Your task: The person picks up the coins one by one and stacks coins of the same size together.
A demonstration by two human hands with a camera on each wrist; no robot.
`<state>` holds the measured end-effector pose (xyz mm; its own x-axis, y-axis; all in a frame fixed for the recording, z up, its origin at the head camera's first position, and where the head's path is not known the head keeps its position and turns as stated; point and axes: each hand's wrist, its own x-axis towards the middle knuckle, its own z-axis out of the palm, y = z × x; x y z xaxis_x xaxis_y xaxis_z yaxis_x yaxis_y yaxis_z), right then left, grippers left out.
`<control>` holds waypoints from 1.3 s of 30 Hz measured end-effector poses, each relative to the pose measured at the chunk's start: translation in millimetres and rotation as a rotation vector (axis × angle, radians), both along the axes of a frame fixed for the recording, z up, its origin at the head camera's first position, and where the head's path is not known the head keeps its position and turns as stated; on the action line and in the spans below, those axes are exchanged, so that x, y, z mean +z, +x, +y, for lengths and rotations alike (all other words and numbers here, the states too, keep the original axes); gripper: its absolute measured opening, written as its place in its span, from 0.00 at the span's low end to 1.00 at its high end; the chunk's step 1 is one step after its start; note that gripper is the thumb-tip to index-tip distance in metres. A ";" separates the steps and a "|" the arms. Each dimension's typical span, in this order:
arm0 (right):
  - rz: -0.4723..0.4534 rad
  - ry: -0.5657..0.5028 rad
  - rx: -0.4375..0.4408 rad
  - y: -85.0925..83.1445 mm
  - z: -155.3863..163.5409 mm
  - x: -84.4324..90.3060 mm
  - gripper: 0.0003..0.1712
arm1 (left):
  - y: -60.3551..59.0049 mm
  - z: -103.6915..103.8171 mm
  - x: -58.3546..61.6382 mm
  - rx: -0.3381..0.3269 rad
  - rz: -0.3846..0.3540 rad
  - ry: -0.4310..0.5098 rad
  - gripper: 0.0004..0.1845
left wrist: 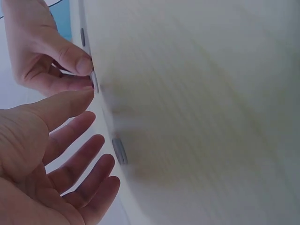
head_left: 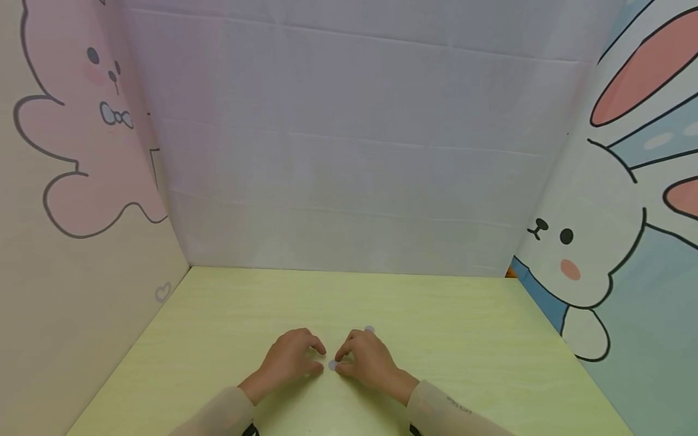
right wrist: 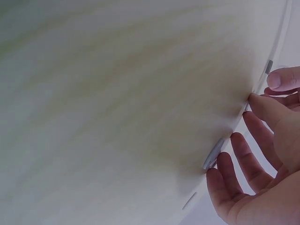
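Small flat grey disc [head_left: 332,365] lies on the table [head_left: 463,339] btwn both thumbs. Left hand [head_left: 291,357] and right hand [head_left: 365,360] meet over it, thumb tips at its edge, fingers loosely bent; whether either pinches it, can't tell. 2nd disc [head_left: 369,330] just beyond right hand.

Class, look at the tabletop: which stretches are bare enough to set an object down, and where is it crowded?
The yellow-green table is bare along the white back wall, beside the pink rabbit panel and beside the white rabbit panel. It is crowded at the near edge, where the left hand and right hand meet around a small grey disc; another disc lies just beyond.
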<state>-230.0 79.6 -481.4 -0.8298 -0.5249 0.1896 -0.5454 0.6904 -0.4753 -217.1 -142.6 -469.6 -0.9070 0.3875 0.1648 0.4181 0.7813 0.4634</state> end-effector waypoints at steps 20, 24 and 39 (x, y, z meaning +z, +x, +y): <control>0.002 -0.007 0.010 -2.4 0.5 -1.3 0.04 | 2.3 17.9 -6.4 0.050 0.005 -0.003 0.08; 0.010 -0.005 0.015 -2.9 0.2 -2.3 0.04 | 2.1 19.4 -7.0 0.053 0.012 0.000 0.07; 0.002 0.000 0.025 -3.3 2.1 -1.2 0.04 | 4.0 25.1 -2.8 0.080 -0.009 -0.008 0.08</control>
<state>-233.2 81.7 -482.6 -0.8157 -0.5459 0.1915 -0.5639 0.6762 -0.4742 -213.1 -117.5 -472.4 -0.9366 0.3148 0.1538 0.3499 0.8161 0.4600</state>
